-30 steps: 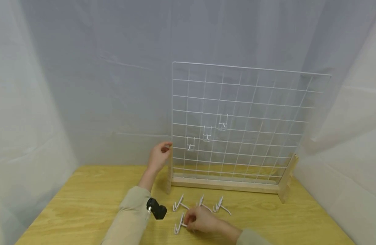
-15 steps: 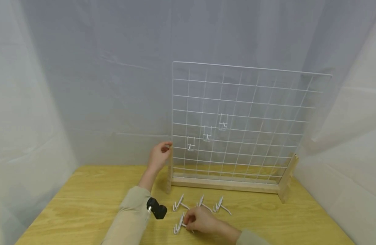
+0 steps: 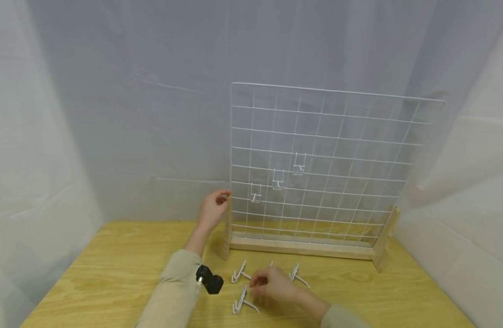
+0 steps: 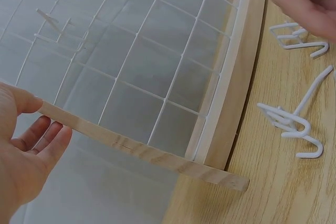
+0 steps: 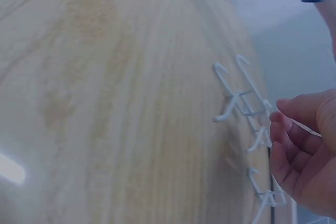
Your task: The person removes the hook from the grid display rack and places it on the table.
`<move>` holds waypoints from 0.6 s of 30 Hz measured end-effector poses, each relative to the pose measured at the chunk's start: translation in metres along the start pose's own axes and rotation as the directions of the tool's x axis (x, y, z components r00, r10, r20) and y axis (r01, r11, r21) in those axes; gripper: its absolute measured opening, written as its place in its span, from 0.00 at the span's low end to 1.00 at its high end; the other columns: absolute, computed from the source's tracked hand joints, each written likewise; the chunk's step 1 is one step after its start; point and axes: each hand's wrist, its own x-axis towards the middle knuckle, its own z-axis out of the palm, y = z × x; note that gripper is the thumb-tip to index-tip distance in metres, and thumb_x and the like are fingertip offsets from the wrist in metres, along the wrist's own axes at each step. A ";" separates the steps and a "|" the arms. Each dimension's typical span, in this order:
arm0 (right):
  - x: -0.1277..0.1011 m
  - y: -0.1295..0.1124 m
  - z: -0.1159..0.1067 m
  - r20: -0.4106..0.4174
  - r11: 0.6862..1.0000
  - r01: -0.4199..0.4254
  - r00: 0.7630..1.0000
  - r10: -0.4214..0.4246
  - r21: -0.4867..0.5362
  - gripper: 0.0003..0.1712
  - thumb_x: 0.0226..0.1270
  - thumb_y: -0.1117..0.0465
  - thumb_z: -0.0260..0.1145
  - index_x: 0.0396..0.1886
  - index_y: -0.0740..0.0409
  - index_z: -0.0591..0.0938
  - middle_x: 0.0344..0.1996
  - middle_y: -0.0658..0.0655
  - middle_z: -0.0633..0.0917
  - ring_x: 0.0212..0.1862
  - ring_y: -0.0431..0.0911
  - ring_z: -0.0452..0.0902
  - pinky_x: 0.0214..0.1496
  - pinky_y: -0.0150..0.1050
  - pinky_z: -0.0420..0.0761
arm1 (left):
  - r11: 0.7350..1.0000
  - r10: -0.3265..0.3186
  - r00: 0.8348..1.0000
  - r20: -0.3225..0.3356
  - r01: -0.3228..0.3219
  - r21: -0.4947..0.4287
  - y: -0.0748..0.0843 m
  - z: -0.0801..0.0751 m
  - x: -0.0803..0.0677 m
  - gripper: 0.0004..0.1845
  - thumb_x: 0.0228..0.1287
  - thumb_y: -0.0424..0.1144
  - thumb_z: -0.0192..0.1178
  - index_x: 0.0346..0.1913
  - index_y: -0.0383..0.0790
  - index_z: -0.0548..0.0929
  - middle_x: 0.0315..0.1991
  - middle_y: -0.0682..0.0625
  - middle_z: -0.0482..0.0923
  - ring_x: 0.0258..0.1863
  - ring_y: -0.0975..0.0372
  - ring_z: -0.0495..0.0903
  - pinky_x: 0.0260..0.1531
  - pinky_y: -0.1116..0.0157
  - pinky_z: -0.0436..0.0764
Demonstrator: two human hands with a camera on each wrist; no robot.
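Head view: the right hand (image 3: 274,286) hovers over the middle hook (image 3: 271,264) in the row of loose white hooks on the worktop (image 3: 112,273), fingers curled, far nearer than the left hand (image 3: 212,210), which pinches the grid stand's wooden post (image 3: 226,232).

Left wrist view: thumb and fingers clamp that post (image 4: 142,150).

Right wrist view: the right fingers (image 5: 286,124) curl beside a hook (image 5: 247,103), its long axis running away from them; whether they grip anything, I cannot tell.

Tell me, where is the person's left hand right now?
In the head view the left hand grips the wooden post at the wire grid's left edge.
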 end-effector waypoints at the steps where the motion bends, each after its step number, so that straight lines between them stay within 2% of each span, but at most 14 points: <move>1: 0.001 -0.001 -0.003 -0.011 1.000 0.002 1.000 -0.002 -0.012 0.04 0.53 0.70 0.66 0.31 0.63 0.82 0.25 0.50 0.81 0.28 0.34 0.72 0.33 0.29 0.74 | 1.000 0.000 1.000 0.001 0.000 0.003 0.000 0.000 0.000 0.15 0.59 0.27 0.56 0.49 0.31 0.80 0.36 0.38 0.78 0.40 0.49 0.76 0.39 0.55 0.76; 5: 0.006 -0.004 -0.016 -0.044 0.998 0.007 0.999 -0.010 -0.067 0.05 0.54 0.69 0.65 0.32 0.64 0.82 0.25 0.50 0.81 0.28 0.34 0.72 0.31 0.29 0.74 | 1.000 -0.007 1.000 0.004 0.007 0.009 0.002 0.000 -0.001 0.15 0.59 0.27 0.56 0.49 0.32 0.80 0.37 0.38 0.78 0.41 0.49 0.76 0.40 0.55 0.75; 12: 0.012 -0.011 -0.041 -0.095 0.999 0.015 0.995 -0.018 -0.030 0.08 0.56 0.68 0.65 0.35 0.69 0.81 0.25 0.51 0.80 0.25 0.38 0.72 0.25 0.29 0.74 | 1.000 -0.015 1.000 0.006 0.015 0.013 0.002 0.001 -0.002 0.15 0.59 0.28 0.56 0.50 0.32 0.79 0.38 0.38 0.78 0.42 0.49 0.76 0.41 0.54 0.75; 18: 0.019 -0.018 -0.064 -0.140 0.998 -0.013 0.990 0.004 -0.061 0.06 0.60 0.64 0.64 0.36 0.62 0.81 0.26 0.50 0.80 0.26 0.42 0.74 0.25 0.36 0.76 | 1.000 -0.016 1.000 -0.009 0.016 -0.013 0.001 0.001 -0.001 0.15 0.59 0.27 0.56 0.50 0.31 0.79 0.37 0.38 0.78 0.40 0.49 0.76 0.40 0.56 0.76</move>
